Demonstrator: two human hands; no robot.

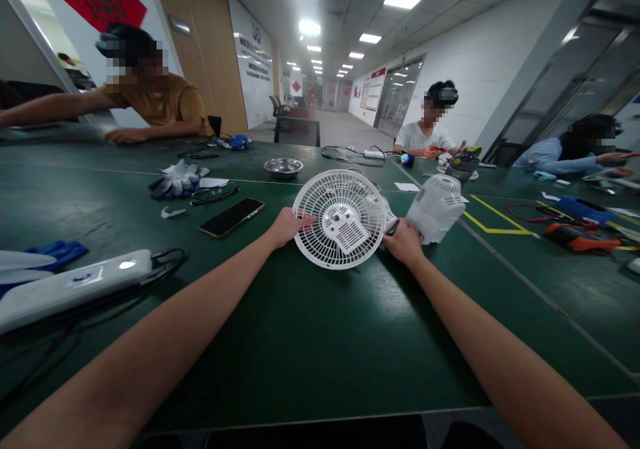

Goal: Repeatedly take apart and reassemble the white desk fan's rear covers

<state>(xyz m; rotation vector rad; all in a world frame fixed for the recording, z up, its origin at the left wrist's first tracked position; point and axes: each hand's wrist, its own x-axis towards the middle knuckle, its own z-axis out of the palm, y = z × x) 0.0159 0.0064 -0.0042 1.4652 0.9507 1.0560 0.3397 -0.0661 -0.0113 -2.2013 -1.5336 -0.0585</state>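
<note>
A white desk fan [345, 225] is in front of me, with the back of its round slatted grille and vented motor cover turned toward me. My left hand [289, 227] is closed on the left rim of the grille, thumb over the slats. At the right edge, my right hand [404, 241] is closed around the fan's neck area; a small dark part shows by its fingers, and the exact grip is partly hidden. Just beyond my right hand stands a white plastic housing [436, 210] with slots; whether it joins the fan is unclear.
A phone [231, 217], gloves [179, 179], a metal bowl [283, 167] and a white power strip [80, 285] with cable lie to the left and behind. An orange multimeter [583, 237] lies at right. Several people sit around the green table [320, 342].
</note>
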